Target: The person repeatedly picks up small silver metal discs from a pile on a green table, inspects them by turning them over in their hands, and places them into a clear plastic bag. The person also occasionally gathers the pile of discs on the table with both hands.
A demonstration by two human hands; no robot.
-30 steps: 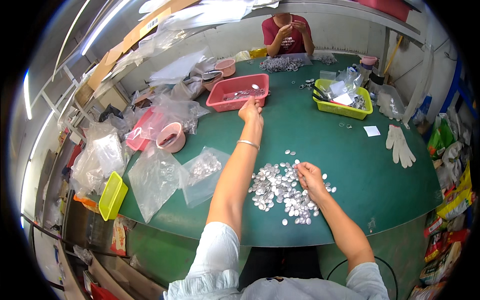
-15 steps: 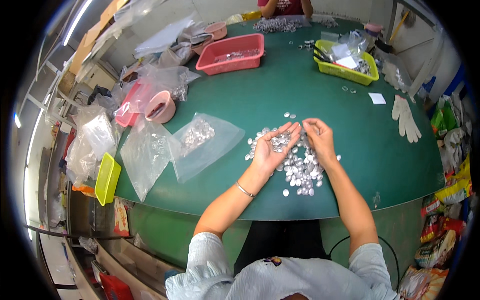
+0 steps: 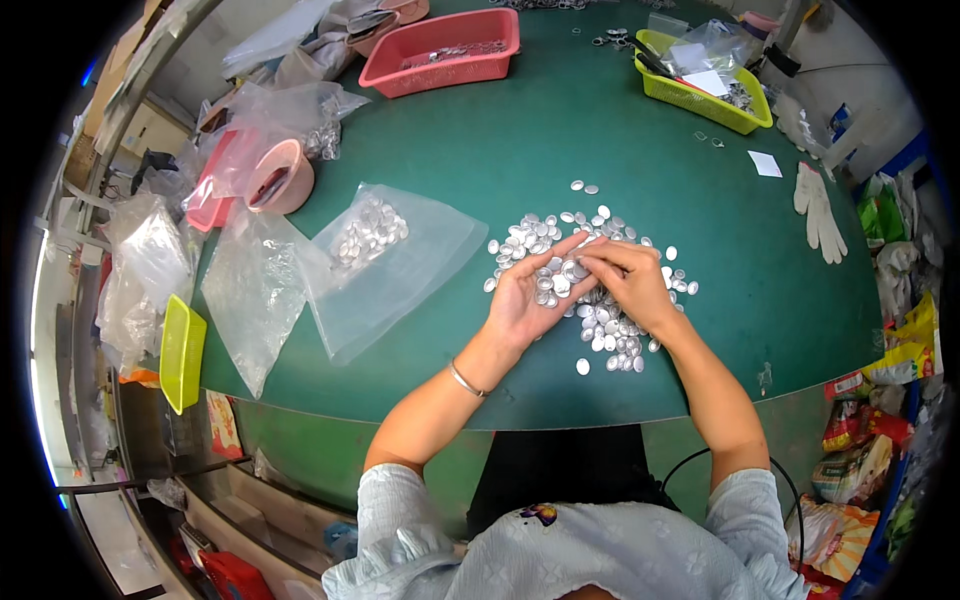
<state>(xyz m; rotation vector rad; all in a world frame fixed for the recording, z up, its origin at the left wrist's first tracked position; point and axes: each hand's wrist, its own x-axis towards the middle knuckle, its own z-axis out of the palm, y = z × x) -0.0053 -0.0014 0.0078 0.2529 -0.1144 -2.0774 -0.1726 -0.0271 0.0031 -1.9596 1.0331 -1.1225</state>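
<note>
A second ago the left hand (image 3: 528, 300) was stretched far across the green table (image 3: 600, 140) to the red basket (image 3: 440, 50), while the right hand (image 3: 632, 280) rested alone on the heap of small silver discs (image 3: 585, 275); half a second ago the left had come back over the heap, and now both hands meet there, so the reaching is over and the handling of the discs themselves is under way. The left hand lies palm up on the near-left side of the heap, fingers spread and only loosely cupped, with a few discs resting in the hollow of the palm rather than being gripped. The right hand sits palm down just right of it, on top of the heap, its fingertips drawn together and pointing into the left palm; whether they pinch a disc there is too small to tell (the fingers cover the spot). The left forearm, wearing a thin bracelet (image 3: 465, 380), comes in from the lower edge, the right forearm runs alongside it, and the two wrists angle inward toward the heap. Left of the heap lies a clear plastic bag (image 3: 395, 265) holding a smaller clump of the same discs; well to the right of the heap a white glove (image 3: 820, 210) lies flat, and far beyond it stands a yellow-green basket (image 3: 700, 95).
</note>
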